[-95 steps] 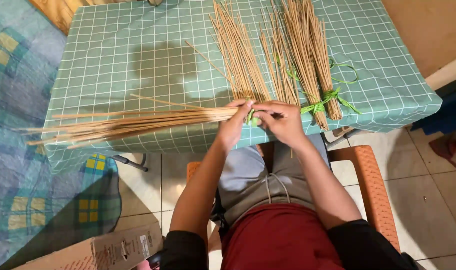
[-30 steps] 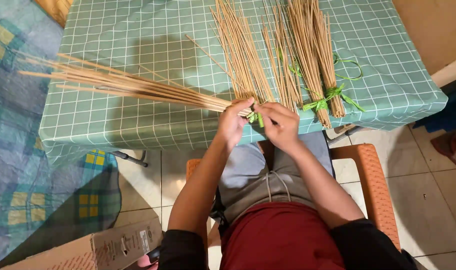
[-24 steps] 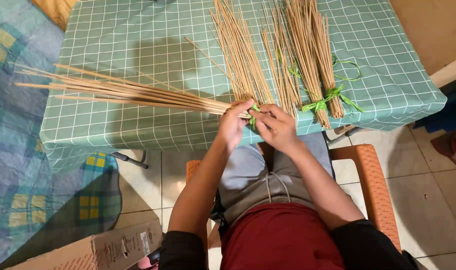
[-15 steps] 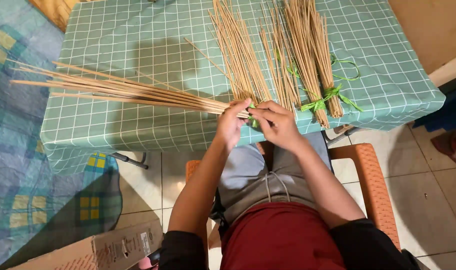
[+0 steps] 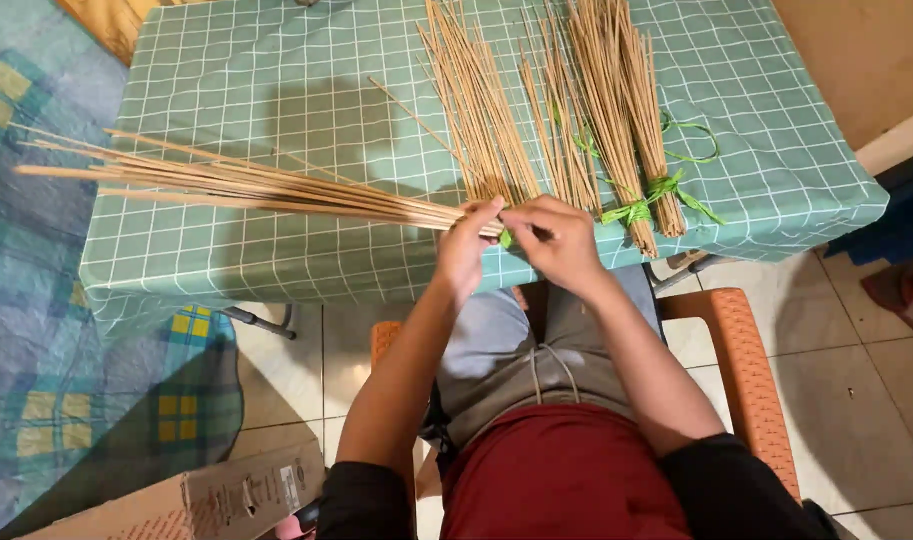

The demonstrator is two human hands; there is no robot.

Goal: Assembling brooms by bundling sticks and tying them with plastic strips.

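Stick bundle pinched at the near edge of the table; risk of slippage noted.

The table (image 5: 277, 90), covered in green checked cloth, is taken as the reference. Across its left half a long bundle of thin sticks (image 5: 247, 187) is laid, fanning loose towards the far left. At the near edge its gathered end is pinched by the left hand (image 5: 469, 240), while the right hand (image 5: 557, 235), fingers closed, is pressed against that end on a green strip (image 5: 505, 238). If either pinch slackens, it is judged that the bundle could splay or slide off the edge. On the right half, loose sticks (image 5: 482, 110) and tied bundles (image 5: 627, 120) are laid. Below the table's left corner a cardboard box (image 5: 192, 500) is seen; its contents cannot be told.
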